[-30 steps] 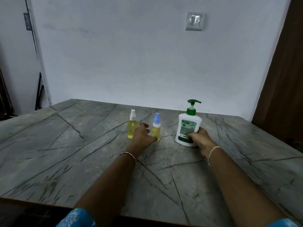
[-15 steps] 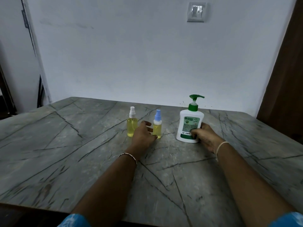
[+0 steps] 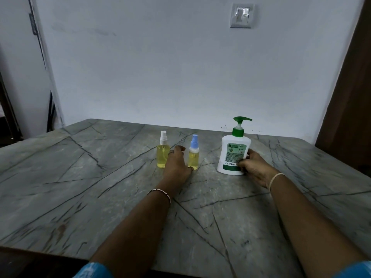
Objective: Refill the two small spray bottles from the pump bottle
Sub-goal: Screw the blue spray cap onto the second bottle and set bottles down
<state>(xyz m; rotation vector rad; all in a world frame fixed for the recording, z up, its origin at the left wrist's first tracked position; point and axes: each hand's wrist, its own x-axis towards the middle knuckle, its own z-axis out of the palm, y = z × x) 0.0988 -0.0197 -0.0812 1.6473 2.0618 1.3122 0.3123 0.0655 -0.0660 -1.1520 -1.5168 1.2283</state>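
Two small spray bottles of yellow liquid stand upright on the grey marble table (image 3: 80, 177): one with a white cap (image 3: 163, 152) and one with a blue cap (image 3: 193, 154). My left hand (image 3: 176, 164) rests on the table between them, fingers loosely curled by the white-capped bottle and thumb touching the base of the blue-capped one, gripping neither. To the right stands a white pump bottle (image 3: 232, 151) with a green pump head. My right hand (image 3: 254, 167) holds its lower right side, with fingers on the label and thumb behind.
A white wall runs along the table's far edge, with a light switch (image 3: 241, 15) high up. A brown door or panel (image 3: 353, 97) stands at the right, and a door frame at the left. The near table edge lies under my forearms.
Both hands and all three bottles stay about where they were. Only the view has shifted slightly.
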